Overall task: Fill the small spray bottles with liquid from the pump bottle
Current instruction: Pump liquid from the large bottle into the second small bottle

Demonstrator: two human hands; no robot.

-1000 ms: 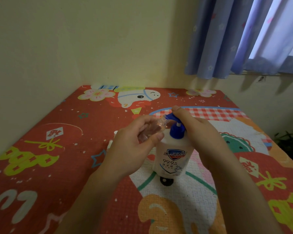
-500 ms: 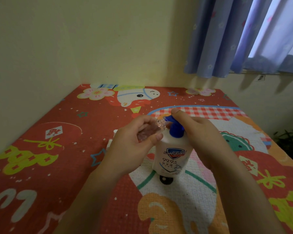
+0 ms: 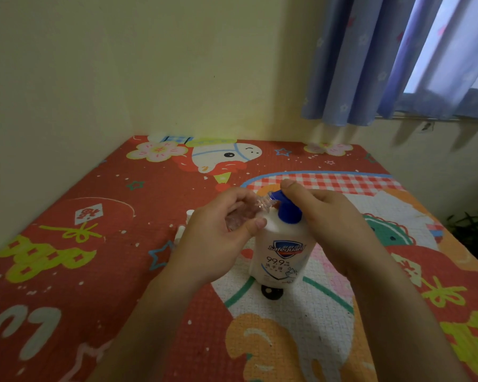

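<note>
A white pump bottle [image 3: 282, 252] with a blue pump head [image 3: 287, 209] is stood upright on the patterned mat [image 3: 66, 271], slightly right of the frame's centre. A small clear spray bottle [image 3: 246, 215] is gripped by the left hand [image 3: 218, 244], its fingers and thumb curled round the body; it is tilted so that its open neck is held right at the pump's spout, at about 10 o'clock from the pump head. The right hand [image 3: 329, 230] is laid over the pump from 3 o'clock, with a finger pressed on top of the blue head and the remaining fingers loosely bent; whether anything is clasped by them cannot be told. Small white parts [image 3: 186, 224] are partly hidden behind the left hand, at 9 o'clock from the pump bottle. A blue curtain [image 3: 384, 59] is hung at 1 o'clock.
</note>
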